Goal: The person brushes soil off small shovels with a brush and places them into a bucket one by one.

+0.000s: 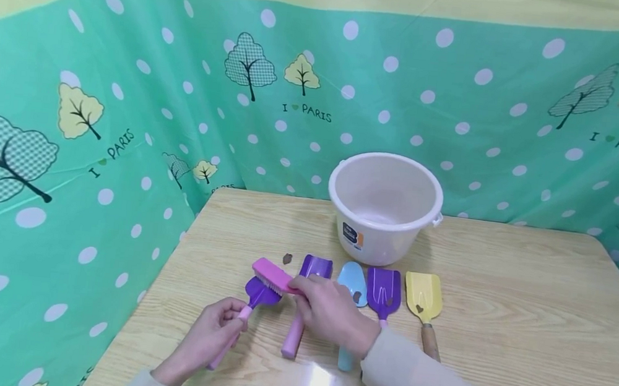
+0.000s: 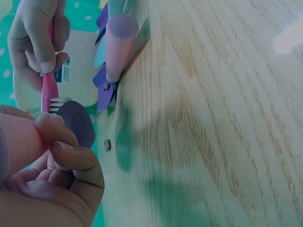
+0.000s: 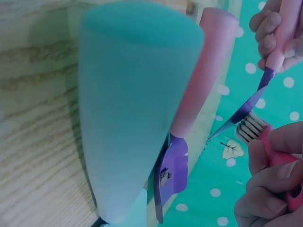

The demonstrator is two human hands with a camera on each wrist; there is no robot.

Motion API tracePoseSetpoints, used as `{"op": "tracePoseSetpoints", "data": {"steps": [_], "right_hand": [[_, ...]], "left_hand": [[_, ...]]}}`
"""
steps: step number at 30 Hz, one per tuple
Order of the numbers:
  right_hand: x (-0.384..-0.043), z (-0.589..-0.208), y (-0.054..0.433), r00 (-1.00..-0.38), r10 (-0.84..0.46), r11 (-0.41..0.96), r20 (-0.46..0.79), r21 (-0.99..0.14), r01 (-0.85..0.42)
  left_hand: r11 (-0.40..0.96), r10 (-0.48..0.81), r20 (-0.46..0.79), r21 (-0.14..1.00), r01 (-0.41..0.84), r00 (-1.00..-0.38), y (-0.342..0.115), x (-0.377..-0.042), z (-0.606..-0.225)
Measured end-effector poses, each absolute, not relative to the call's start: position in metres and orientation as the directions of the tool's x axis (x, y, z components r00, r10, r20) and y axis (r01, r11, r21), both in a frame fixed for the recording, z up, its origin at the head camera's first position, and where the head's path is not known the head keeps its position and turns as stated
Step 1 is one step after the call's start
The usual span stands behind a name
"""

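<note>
My left hand [image 1: 209, 332] grips the pink handle of a small toy shovel with a purple blade [image 1: 271, 298], raised over the left part of the table. In my right hand [image 1: 334, 313] is a pink brush [image 1: 271, 272], its pale bristles against the purple blade. The right wrist view shows the brush's bristles [image 3: 251, 126] meeting the tilted blade [image 3: 244, 109], and fingers pinching the pink brush handle. From the left wrist view, the dark blade [image 2: 75, 124] stands beside the bristles, partly behind my left fingers.
Beneath my right arm lie a purple shovel [image 1: 316, 266], a light blue one [image 1: 354, 275], another purple one [image 1: 384, 281] and a yellow one [image 1: 424, 291], some bearing brown bits. One brown bit [image 1: 287, 258] lies on the wooden table [image 1: 522, 313]. Behind them stands a white bucket [image 1: 378, 240].
</note>
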State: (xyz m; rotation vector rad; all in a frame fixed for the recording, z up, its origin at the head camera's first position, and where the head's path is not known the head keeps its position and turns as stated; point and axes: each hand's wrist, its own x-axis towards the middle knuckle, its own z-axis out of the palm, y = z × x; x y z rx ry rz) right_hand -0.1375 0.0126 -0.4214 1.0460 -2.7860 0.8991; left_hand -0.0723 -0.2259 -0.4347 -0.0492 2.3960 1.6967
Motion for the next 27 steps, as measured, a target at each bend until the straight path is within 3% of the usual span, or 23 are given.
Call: {"op": "tracePoseSetpoints", "data": {"steps": [27], "right_hand": [[-0.153, -0.425, 0.021, -0.849, -0.51, 0.705, 0.141, -0.496, -0.506]], "left_hand": [[0.374, 0.149, -0.14, 0.924, -0.075, -0.979, -0.229, -0.067, -0.428]]}}
